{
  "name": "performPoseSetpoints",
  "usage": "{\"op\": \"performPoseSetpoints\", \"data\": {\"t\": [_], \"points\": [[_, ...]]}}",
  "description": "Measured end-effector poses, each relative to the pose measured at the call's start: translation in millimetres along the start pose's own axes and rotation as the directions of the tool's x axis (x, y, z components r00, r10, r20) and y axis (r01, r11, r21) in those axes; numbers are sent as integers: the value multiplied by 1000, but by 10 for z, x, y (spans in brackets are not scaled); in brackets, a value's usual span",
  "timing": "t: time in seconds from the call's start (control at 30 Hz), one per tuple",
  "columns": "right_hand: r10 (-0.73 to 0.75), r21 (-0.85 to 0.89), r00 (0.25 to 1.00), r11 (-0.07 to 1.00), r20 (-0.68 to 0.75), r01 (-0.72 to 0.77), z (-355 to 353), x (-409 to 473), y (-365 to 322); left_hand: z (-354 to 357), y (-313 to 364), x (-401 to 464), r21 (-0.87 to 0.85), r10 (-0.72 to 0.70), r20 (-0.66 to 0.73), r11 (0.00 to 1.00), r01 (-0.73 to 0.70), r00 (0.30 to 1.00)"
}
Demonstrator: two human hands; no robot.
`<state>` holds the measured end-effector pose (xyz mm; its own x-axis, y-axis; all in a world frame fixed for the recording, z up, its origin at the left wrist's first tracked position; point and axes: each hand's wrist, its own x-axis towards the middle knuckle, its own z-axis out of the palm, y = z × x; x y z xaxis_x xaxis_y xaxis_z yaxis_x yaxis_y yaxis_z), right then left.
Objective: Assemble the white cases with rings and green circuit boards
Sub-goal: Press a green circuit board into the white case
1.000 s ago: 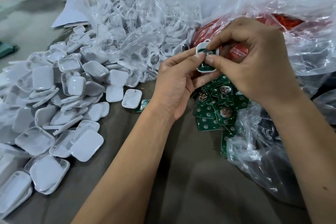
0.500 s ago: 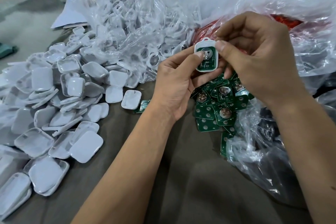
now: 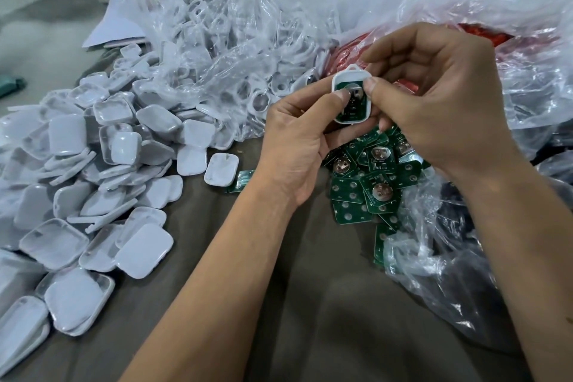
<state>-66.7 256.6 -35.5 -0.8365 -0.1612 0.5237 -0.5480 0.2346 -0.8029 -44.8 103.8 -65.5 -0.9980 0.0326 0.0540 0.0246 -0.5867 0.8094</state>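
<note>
both thumbs press on a green circuit board [image 3: 353,102] seated in a white case [image 3: 352,96] held up between the hands. left hand [image 3: 297,146] grips the case from below, fingers curled behind it. right hand [image 3: 434,102] pinches its right edge, the other fingers curled. under the hands: loose green boards [image 3: 372,189] spilling from a clear bag [image 3: 434,257]. left on the grey cloth [image 3: 248,288]: a heap of white case halves [image 3: 93,180].

Single head-worn cam, wide-angle, looks fwd and down, close over table [image 3: 310,304]. White cases pile [image 3: 93,180] at 9 o'clock, plastic bags [image 3: 465,9] 12–3 o'clock.
</note>
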Motion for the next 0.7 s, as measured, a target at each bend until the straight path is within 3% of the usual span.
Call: {"op": "performPoseSetpoints", "data": {"t": [0.7], "points": [[205,105,977,975,-53,-198,53,-21,39,-14,8,13,19,-114,-54,993,115,992]]}}
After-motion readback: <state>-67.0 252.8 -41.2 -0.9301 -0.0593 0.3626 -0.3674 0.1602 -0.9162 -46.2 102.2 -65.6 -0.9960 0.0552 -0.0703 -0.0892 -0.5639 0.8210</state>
